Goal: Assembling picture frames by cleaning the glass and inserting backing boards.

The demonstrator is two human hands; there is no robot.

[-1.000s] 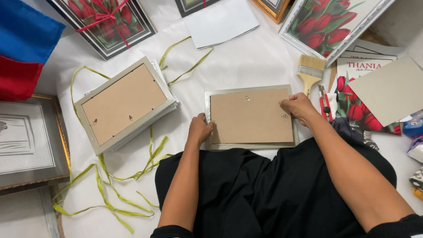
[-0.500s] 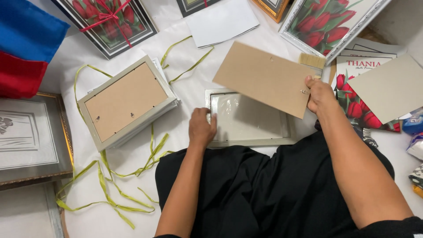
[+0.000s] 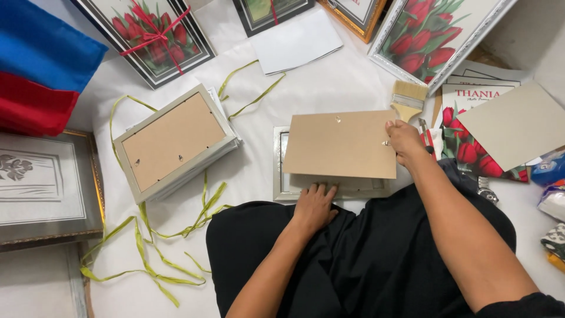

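Observation:
My right hand (image 3: 404, 140) grips the right edge of a brown backing board (image 3: 340, 144) and holds it flat just above an open silver picture frame (image 3: 279, 171) that lies face down on the white sheet. My left hand (image 3: 315, 206) rests with its fingers on the frame's near edge, in front of my black-clothed lap. The board hides most of the frame's opening.
A second face-down frame (image 3: 170, 141) lies to the left among green ribbon strips (image 3: 147, 259). A paintbrush (image 3: 408, 99) sits right of the board. Framed tulip pictures (image 3: 432, 32), loose white sheets (image 3: 294, 41), a grey card (image 3: 518, 123) and folded blue and red cloth (image 3: 41, 76) surround the spot.
The backing board was lifted out of the frame by my right hand, swung up to the right, and is now back level over the frame. My left hand slid to the frame's near edge.

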